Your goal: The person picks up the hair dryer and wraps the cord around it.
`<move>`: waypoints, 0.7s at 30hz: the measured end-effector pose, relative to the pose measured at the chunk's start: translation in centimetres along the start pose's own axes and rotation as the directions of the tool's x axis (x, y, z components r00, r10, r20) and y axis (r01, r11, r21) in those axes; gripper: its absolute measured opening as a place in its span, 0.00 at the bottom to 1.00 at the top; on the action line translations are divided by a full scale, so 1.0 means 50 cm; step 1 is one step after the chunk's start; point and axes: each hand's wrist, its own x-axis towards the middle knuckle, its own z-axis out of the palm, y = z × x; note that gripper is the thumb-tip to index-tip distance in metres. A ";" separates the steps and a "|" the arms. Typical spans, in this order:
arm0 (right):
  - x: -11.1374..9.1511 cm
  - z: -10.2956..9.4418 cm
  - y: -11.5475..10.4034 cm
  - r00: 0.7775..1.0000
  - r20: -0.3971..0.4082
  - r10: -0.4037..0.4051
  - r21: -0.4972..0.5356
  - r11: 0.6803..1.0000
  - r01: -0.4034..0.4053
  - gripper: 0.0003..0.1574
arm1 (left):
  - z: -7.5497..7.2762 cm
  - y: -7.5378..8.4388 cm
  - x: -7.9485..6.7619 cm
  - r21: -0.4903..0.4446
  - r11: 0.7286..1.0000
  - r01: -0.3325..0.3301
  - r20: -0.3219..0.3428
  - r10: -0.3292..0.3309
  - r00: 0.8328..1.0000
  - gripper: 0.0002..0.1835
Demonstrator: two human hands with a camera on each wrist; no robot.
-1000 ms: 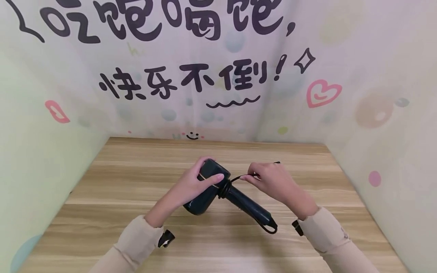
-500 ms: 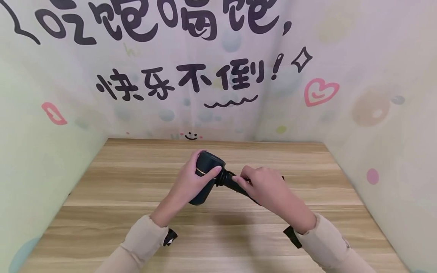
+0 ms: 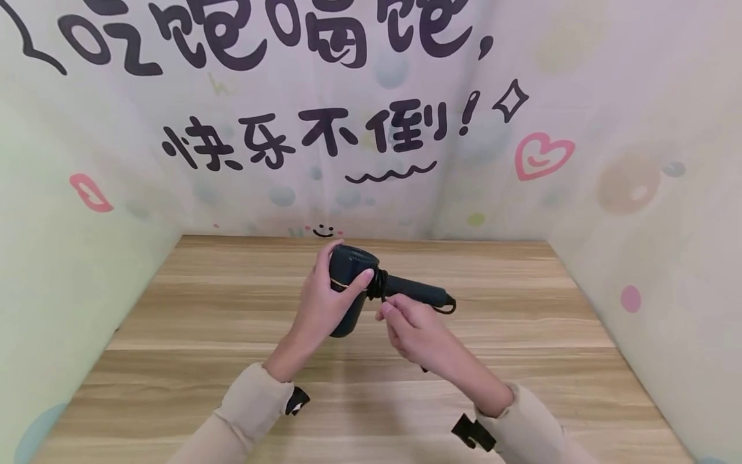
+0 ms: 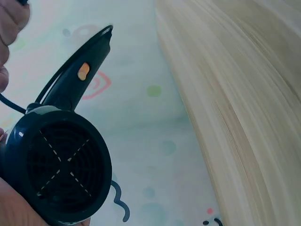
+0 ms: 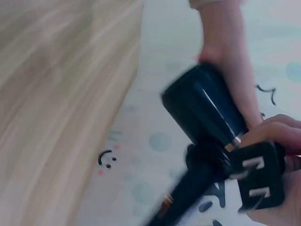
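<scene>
My left hand [image 3: 321, 303] grips the barrel of a dark navy hair dryer [image 3: 353, 263], its thumb across the front. The dryer is held over the table, handle [image 3: 420, 290] pointing right. Black cord [image 3: 379, 283] is wound round the neck where handle meets barrel. Just below the neck, my right hand [image 3: 417, 332] pinches the cord's free length. By that hand in the right wrist view is the plug [image 5: 256, 176] with its metal prongs. The left wrist view shows the round rear grille [image 4: 68, 165] and a gold-coloured switch [image 4: 83, 71] on the handle.
A wood-grain table [image 3: 232, 399] lies underneath. Behind it hangs a pale printed backdrop [image 3: 324, 193] with black lettering, and similar walls stand at both sides. Dark straps with devices [image 3: 474, 433] sit at both sleeve cuffs.
My right hand has carried the cord from behind the handle, across it, to the near side below. The dryer has risen in view, and its handle has swung closer to level.
</scene>
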 end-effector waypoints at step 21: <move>0.049 0.027 0.056 0.989 0.032 -0.143 -0.033 0.989 0.144 0.20 | -0.007 0.009 -0.017 -0.404 0.900 0.160 0.074 -0.142 0.987 0.28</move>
